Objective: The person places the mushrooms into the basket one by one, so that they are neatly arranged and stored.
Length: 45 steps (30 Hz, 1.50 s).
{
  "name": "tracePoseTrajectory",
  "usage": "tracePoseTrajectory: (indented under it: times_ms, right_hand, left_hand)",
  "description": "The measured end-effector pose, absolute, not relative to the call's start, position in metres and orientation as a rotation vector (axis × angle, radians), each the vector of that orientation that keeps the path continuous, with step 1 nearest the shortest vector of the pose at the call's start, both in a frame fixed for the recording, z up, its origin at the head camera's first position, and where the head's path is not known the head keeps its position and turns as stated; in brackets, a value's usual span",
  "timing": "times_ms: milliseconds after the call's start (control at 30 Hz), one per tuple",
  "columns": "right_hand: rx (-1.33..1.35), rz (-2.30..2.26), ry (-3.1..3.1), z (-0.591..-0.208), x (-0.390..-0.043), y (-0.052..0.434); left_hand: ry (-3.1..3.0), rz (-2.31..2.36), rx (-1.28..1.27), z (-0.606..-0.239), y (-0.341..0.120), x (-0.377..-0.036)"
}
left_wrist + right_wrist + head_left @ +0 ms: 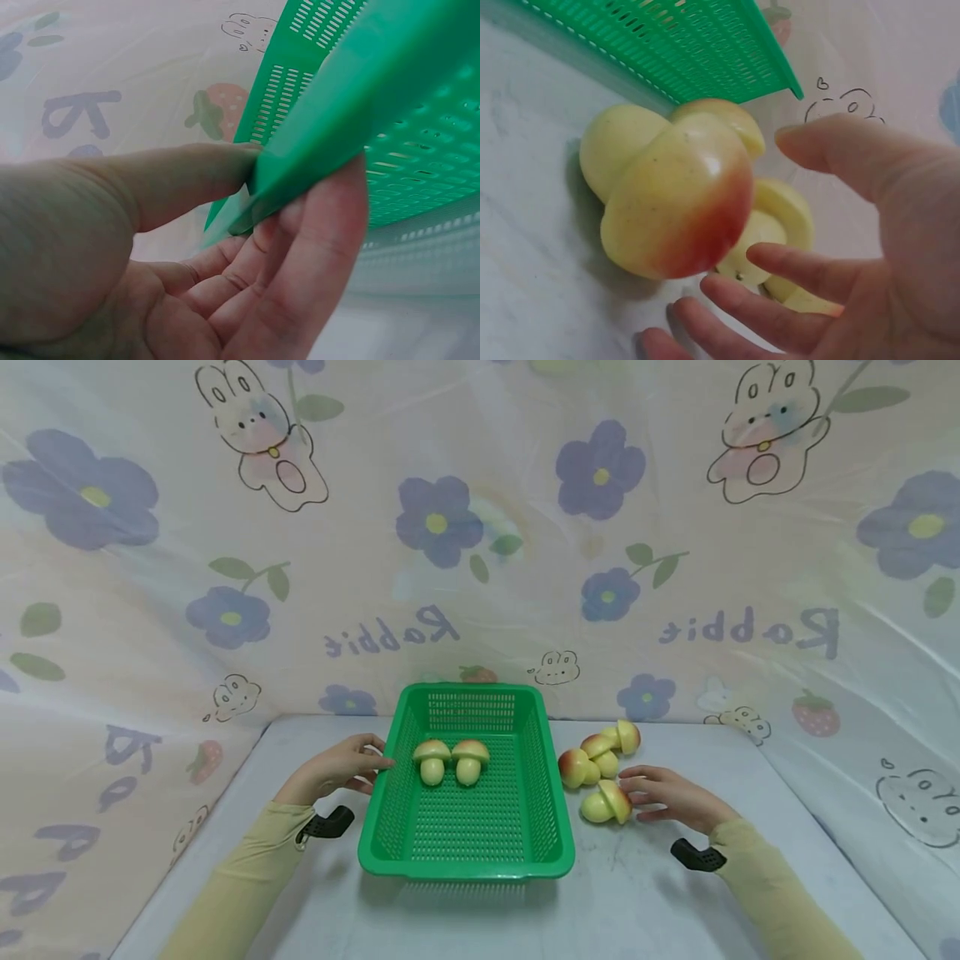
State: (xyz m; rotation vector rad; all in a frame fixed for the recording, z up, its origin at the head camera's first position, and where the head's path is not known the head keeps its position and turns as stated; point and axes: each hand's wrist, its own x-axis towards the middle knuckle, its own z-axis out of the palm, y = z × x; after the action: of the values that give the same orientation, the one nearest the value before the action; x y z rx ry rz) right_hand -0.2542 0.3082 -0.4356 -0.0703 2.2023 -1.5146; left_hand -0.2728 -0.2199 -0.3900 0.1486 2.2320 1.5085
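Observation:
At its left rim, a green plastic basket (468, 870) is pinched by my left hand (341, 768). The left wrist view shows the thumb (199, 176) on the outer side of the rim and the fingers under it. Two toy mushrooms (432, 762) stand side by side in the basket, with yellow stems and reddish caps. My right hand (671, 795), its fingers spread, is beside the nearest toy mushroom (679, 199) on the table. That mushroom lies on its side, and the hand does not grip it. Whether a fingertip touches it, I cannot tell.
Several more toy mushrooms (576, 768) lie in a cluster on the white table (630, 902), just right of the basket. A printed cloth (510, 585) with rabbits and flowers hangs behind the table and along its sides.

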Motion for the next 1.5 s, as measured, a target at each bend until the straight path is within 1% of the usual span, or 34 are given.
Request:
tracePoseTrajectory:
  times_ms: [900, 1500]
  right_hand:
    - [-0.122, -1.416, 2.263, -0.441, -0.256, 0.287]
    - [-0.166, -1.429, 2.272, -0.44, -0.254, 0.285]
  left_hand:
    - [2.235, 1.504, 0.131, -0.389, -0.22, -0.273]
    - [2.228, 1.508, 0.133, -0.388, -0.22, -0.274]
